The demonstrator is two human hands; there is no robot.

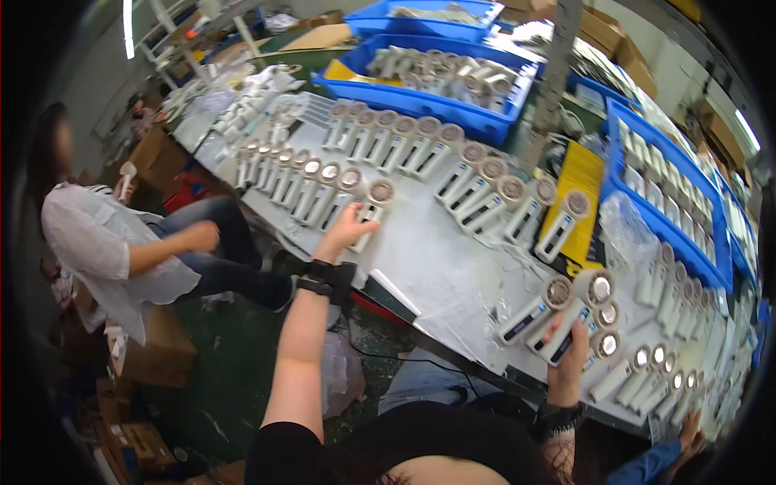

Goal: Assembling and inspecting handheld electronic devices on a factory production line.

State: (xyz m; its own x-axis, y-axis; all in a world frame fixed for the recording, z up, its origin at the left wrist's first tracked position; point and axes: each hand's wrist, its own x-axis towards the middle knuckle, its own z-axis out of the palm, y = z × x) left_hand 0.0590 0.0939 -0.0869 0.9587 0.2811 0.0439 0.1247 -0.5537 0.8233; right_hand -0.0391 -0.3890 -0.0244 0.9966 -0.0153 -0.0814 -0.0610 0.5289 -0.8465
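My left hand [346, 233] is stretched out over the table. Its fingers close round the handle of a white handheld fan [379, 194] with a round, ringed head, at the near end of a row of similar fans [329, 173]. On the right, my right hand [571, 356] grips another white handheld fan [598, 289] by its handle, the round head pointing up and away. Just left of it is one more fan [556, 294], tilted; whether my right hand also holds that one I cannot tell. Further fans [606, 345] lie right beside this hand.
More fans [443, 137] line the white table [420, 259]. Behind stand blue bins [477, 121] of parts and a metal post [553, 81]. A yellow sheet [575, 174] lies near a plastic bag [630, 234]. A person [105, 234] sits left; another person's hand [691, 435] reaches in lower right.
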